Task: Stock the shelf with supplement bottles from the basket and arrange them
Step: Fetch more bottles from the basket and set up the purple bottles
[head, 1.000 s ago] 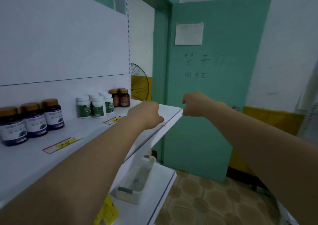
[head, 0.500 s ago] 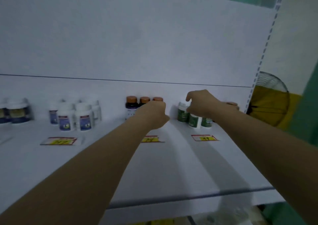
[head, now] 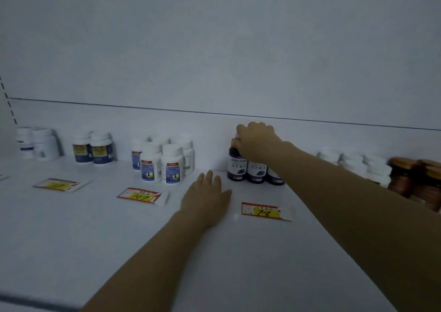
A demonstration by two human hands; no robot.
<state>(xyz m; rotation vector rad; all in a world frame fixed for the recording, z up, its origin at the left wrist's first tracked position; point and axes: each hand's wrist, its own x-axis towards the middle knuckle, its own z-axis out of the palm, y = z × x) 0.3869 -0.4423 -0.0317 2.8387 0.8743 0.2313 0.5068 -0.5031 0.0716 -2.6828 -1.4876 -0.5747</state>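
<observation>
Head view: purple bottle [head: 236, 168] upright, cap up, under right hand [head: 259, 142]

Along the shelf [head: 250, 252], two plain white bottles [head: 44, 144], two yellow-and-blue-labelled bottles [head: 101, 150], about five blue-labelled white bottles [head: 171, 163], three dark purple bottles [head: 256, 172], roughly four blurred white-capped bottles [head: 378, 171] and at least three amber jars [head: 403, 175] are standing, while three price tags [head: 140, 196] are lying in front.

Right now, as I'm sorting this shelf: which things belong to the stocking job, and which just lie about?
Job: dark purple orange-capped bottles, one gripped by the right hand; white plastic bottles; brown jars; white shelf under the left hand.
Lying about: loose red-and-yellow paper price tags.
</observation>
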